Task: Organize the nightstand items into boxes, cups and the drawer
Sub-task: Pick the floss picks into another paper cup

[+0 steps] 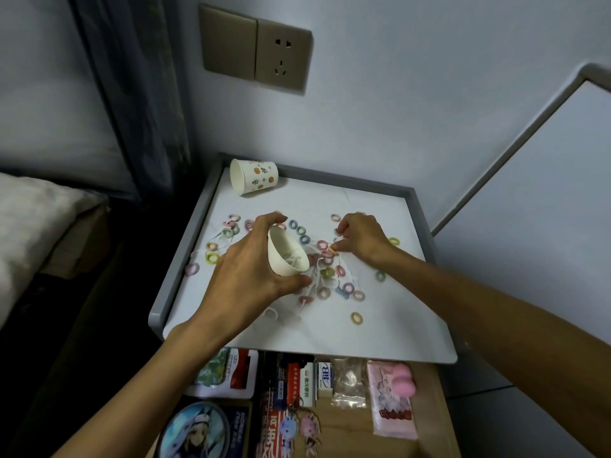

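Note:
Several small pastel hair ties (347,288) and thin white bands lie scattered over the white nightstand top (390,328). My left hand (251,269) grips a white paper cup (287,256), tilted with its mouth toward me, a few white bands inside. My right hand (358,238) pinches a small hair tie (332,250) just right of the cup's rim. A second paper cup (253,176) with a flower print lies on its side at the back left corner.
The drawer (426,404) below the top stands open, holding packets, small boxes, a pink pouch (393,396) and a round picture tin (195,431). A raised grey rim (185,246) edges the top. A bed lies at the left, a wall socket (282,59) above.

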Motion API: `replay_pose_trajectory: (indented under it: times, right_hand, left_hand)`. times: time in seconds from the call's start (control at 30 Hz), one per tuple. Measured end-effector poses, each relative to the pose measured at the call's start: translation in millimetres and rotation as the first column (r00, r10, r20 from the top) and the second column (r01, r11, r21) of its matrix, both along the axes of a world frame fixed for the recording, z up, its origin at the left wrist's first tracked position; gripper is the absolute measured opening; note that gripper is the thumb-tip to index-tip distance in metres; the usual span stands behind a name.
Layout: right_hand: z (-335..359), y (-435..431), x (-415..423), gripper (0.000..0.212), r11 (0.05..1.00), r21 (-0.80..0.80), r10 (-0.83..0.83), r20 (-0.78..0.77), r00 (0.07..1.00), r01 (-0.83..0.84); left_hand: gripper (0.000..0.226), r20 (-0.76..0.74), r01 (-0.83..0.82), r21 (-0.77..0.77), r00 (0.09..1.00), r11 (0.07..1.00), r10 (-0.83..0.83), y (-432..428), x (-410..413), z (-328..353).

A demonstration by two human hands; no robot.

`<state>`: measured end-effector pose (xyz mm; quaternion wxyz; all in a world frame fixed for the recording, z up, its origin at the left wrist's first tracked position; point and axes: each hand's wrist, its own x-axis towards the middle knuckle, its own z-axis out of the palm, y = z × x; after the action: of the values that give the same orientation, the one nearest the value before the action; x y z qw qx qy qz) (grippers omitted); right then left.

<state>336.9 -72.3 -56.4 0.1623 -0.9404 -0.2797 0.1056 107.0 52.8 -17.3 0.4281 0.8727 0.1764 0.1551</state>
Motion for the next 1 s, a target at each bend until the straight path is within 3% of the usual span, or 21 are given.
replay_pose_trajectory:
  times: [0.27,0.4,0.47,0.6,0.83,1.0]
  right_hand:
    - [-6.7,-3.7,5.5,0.037,0.998,-0.036,-0.059,0.017,0.998,0.060]
    - [-7.2,-9.8,4.3,0.052,0.998,0.032,-0.057,0.048,0.997,0.055]
    - [-4.3,-9.5,2.6,0.056,0.999,0.044,0.019,0.104,0.994,-0.024]
    - [4.9,6.3,1.7,0.046,0.950,-0.228,0.263,0.223,0.939,-0.212]
    - [13.7,28.2,10.2,0.034,0.915,-0.402,0.123,0.174,0.977,-0.043]
    - [7.0,23.1,0.0,0.023,0.870,-0.480,0.255,0.254,0.933,-0.107]
  left_hand:
    - [0.089,-0.003,0.002,-0.003,1.000,1.000,-0.002,0.9,-0.3,0.9]
    - [0.089,0.001,-0.001,-0.004,1.000,1.000,0.001,1.8,-1.1,1.9]
    - [0.089,0.004,-0.005,0.003,1.000,1.000,0.005,2.2,-1.3,1.9]
    - [0.088,-0.001,-0.006,0.013,1.000,1.000,0.006,2.1,-1.1,2.3]
    - [0.087,-0.007,-0.002,-0.005,1.000,1.000,0.002,2.5,-1.5,2.4]
    - [0.088,-0.017,0.006,0.005,1.000,1.000,-0.006,1.6,-2.4,2.3]
